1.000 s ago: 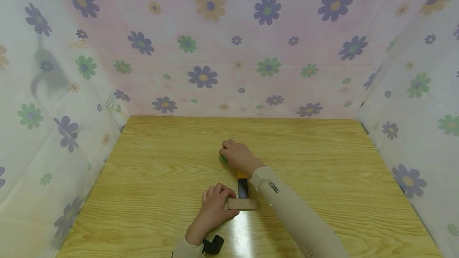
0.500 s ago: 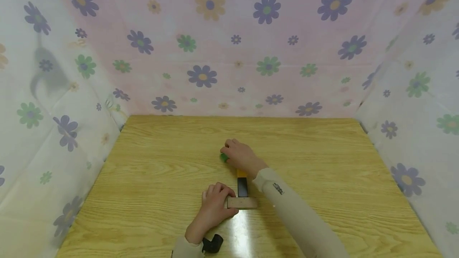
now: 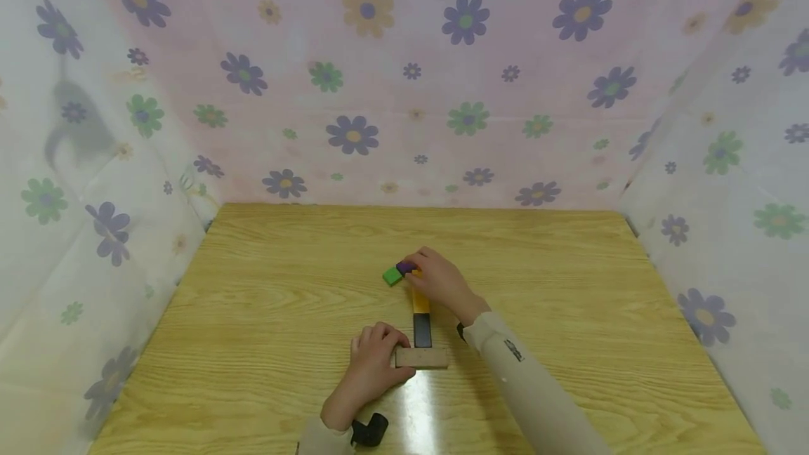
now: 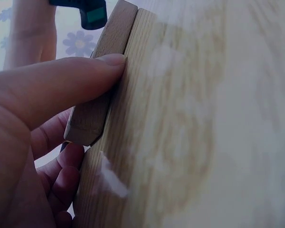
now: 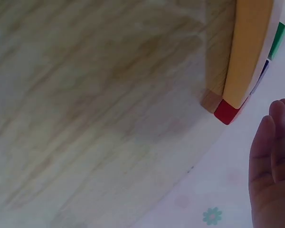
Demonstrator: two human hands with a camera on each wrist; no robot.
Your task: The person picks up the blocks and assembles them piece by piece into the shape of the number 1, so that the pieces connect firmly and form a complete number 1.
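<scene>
A plain wooden block [image 3: 430, 358] lies crosswise near the front of the table. My left hand [image 3: 376, 357] pinches its left end, the thumb along the near side and fingers at the far side. From it a black block [image 3: 422, 330] and a yellow block [image 3: 420, 302] run away in line. Beyond the yellow one, a purple block [image 3: 406, 268] and a green block [image 3: 392, 277] slant off to the left. My right hand [image 3: 442, 283] is over the far end of this row, with straight fingers in the right wrist view. There a red block [image 5: 226, 112] shows, covered in the head view.
The wood-grain table [image 3: 284, 279] is enclosed by flower-print cloth [image 3: 404, 90] at the back and sides. A black wrist device [image 3: 373, 430] sits at the left wrist. Light glares on the tabletop in front of the wooden block.
My right hand has drawn back to the right, uncovering the green and purple blocks. The left hand stays at the wooden block.
</scene>
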